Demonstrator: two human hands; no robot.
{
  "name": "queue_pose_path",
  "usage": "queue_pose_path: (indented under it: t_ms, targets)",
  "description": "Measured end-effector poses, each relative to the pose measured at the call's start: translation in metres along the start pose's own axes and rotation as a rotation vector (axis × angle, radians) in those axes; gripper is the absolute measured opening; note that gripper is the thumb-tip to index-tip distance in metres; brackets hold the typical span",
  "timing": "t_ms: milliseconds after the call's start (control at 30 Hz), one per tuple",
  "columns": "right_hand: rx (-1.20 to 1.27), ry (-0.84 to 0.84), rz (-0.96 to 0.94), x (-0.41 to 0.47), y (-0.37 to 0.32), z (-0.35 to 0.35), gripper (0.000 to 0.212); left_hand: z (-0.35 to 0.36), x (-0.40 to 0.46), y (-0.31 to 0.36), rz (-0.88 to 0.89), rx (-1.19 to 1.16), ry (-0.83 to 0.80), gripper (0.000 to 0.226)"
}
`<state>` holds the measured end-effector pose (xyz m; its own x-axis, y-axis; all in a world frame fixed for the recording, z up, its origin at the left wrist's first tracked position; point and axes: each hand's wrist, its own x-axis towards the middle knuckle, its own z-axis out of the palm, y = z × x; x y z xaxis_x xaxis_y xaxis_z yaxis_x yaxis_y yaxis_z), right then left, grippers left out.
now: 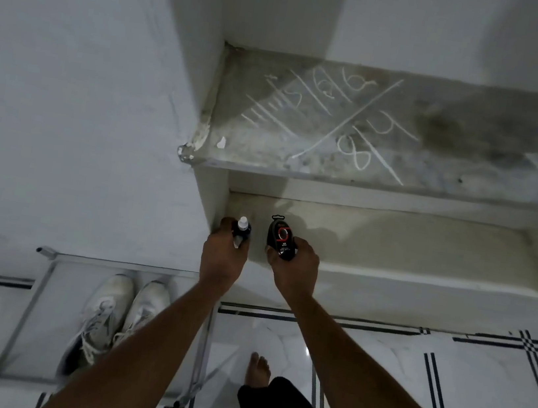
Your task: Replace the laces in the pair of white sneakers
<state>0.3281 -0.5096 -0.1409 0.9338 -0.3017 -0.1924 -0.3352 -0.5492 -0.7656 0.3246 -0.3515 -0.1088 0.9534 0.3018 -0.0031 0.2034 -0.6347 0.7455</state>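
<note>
Now, left hand (223, 259): grips a small bottle (242, 228) with a white cap.
Right hand (294, 262): holds a black pack (280, 238).
Both: over the lower shelf (410, 244).
Sneakers (117, 314): side by side on the rack (19, 324), lower left, laced.

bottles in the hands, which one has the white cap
The bottle in the left hand: small, dark, with a white cap. The right hand grips a black container with a red ring, no white cap.

sneakers (113, 317) on rack (36, 302), lower left
</note>
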Motion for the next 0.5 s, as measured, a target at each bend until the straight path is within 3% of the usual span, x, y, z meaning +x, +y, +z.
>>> queue_pose_path:
  t_ms: [233, 500]
  targets:
    - [-0.087, 0.002, -0.025, 0.034, 0.011, 0.029, 0.069, 0.013, 0.008, 0.001, -0.013, 0.014, 0.023, 0.028]
    - [-0.12, -0.061, -0.002, 0.023, -0.004, 0.014, 0.074, 0.017, -0.001, 0.0, -0.084, -0.018, 0.02, 0.031]
